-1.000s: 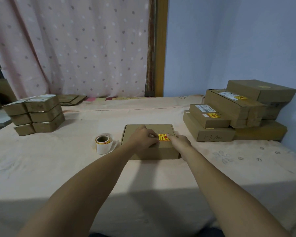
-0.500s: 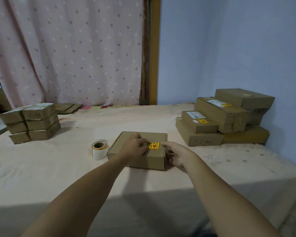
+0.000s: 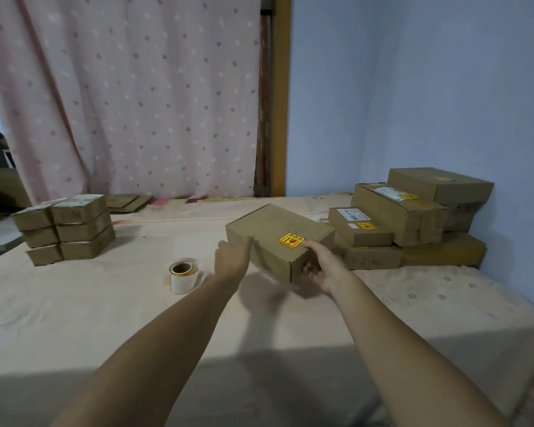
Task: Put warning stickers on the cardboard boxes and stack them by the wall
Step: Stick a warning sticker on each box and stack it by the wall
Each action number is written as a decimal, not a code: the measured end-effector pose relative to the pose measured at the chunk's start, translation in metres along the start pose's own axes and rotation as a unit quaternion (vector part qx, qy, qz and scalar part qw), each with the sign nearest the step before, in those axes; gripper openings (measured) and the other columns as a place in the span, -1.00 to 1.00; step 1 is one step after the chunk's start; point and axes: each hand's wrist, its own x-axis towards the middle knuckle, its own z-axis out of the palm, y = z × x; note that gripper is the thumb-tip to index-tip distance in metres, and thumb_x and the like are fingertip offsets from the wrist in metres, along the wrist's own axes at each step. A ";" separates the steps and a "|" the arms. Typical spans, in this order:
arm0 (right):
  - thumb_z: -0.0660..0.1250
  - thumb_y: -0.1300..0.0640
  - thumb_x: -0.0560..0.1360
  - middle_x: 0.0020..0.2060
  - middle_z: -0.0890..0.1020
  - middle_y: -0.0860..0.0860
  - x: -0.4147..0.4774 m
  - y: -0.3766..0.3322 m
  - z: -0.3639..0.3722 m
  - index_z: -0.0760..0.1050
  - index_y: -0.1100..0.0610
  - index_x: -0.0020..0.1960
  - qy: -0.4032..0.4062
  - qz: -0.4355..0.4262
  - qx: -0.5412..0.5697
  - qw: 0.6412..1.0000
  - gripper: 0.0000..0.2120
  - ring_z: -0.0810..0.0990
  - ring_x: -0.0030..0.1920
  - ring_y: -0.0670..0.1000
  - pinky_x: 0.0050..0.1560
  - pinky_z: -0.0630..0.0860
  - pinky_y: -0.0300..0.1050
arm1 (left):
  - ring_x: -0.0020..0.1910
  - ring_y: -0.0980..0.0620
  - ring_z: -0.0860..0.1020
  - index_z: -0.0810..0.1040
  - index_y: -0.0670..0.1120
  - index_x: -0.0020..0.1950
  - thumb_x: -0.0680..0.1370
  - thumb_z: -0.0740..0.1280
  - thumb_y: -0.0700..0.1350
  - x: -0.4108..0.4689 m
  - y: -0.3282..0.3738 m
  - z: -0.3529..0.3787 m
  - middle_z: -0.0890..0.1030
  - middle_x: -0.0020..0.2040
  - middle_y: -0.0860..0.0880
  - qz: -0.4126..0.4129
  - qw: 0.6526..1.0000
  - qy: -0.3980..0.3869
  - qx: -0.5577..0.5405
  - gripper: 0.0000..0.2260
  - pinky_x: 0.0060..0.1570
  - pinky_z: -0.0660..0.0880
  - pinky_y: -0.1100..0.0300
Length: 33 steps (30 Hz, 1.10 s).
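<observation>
Cardboard box (image 3: 275,228) held between left hand (image 3: 232,258), right hand (image 3: 325,268).

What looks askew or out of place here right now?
Nothing is damaged or spilled. The stack by the wall is staggered, mixed sizes not squared up. The box is tilted only because the left hand and right hand hold it off the cloth.

Dotted pink curtain (image 3: 121,97), blue wall (image 3: 413,87).
</observation>
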 end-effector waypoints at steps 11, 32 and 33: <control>0.49 -0.30 0.41 -0.03 0.69 0.03 0.011 -0.017 -0.035 0.55 0.04 0.16 0.034 -0.070 -0.141 0.987 -0.49 0.64 -0.06 0.04 -0.24 0.46 -0.10 | -0.11 -0.24 0.69 0.48 -0.24 0.32 0.46 0.51 -0.09 0.002 0.017 0.059 0.64 0.08 -0.25 -0.066 0.942 -0.199 -0.262 -0.51 -0.17 0.68 -0.06; 0.39 -0.21 0.54 0.43 0.40 0.04 0.091 -0.056 -0.096 0.39 0.03 0.45 0.224 -0.283 -0.620 0.696 -0.43 0.42 0.36 0.18 0.11 0.48 0.06 | -0.06 -0.21 0.69 0.67 -0.14 -0.02 0.43 0.48 0.01 0.053 -0.004 0.083 0.71 -0.01 -0.19 -0.066 0.966 -0.078 -0.238 -0.75 -0.07 0.65 -0.03; 0.40 -0.21 0.54 0.40 0.41 0.06 0.092 -0.054 -0.095 0.40 0.05 0.41 0.231 -0.287 -0.626 0.687 -0.45 0.44 0.34 0.19 0.03 0.48 0.04 | -0.11 -0.19 0.68 0.67 -0.16 -0.02 0.43 0.48 0.00 0.054 -0.005 0.082 0.71 0.00 -0.21 -0.066 0.966 -0.080 -0.238 -0.74 -0.10 0.64 -0.02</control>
